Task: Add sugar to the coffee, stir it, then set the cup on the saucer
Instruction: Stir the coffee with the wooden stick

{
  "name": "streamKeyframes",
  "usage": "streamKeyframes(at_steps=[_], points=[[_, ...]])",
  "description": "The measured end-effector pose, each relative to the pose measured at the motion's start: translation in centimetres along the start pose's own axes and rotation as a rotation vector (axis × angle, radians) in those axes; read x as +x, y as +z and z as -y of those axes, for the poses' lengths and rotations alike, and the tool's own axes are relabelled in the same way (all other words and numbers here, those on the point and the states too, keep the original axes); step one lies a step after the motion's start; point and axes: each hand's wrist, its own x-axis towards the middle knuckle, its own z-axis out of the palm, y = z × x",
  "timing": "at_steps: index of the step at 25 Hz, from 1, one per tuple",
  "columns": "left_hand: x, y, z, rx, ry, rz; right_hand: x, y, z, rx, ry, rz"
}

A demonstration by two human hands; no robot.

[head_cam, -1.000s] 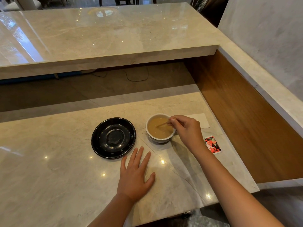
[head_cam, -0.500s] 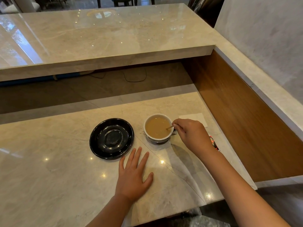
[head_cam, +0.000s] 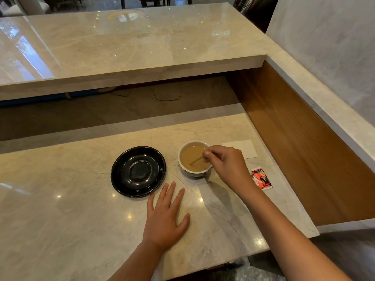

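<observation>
The right hand (head_cam: 227,166) reaches over the cup (head_cam: 195,158) of coffee, fingers pinched on a thin stirrer (head_cam: 196,160) angled into the drink. The left hand (head_cam: 165,218) lies flat on the counter (head_cam: 60,220), fingers spread, holding nothing, near the empty black saucer (head_cam: 138,171) left of the cup.
</observation>
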Motion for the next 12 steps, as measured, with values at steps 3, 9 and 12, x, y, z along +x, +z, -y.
streamKeyframes(at_steps=[3, 9, 12], points=[[0.0, -0.1, 0.0, -0.003, -0.001, -0.004, 0.8, 0.4, -0.1, 0.022, -0.028, -0.04], [0.0, -0.1, 0.1, 0.012, -0.004, 0.004, 0.7, -1.3, -1.1, -0.266, -0.234, -0.086], [0.0, -0.1, 0.0, 0.014, -0.009, 0.007, -0.6, -2.0, -1.2, -0.369, -0.306, -0.051]])
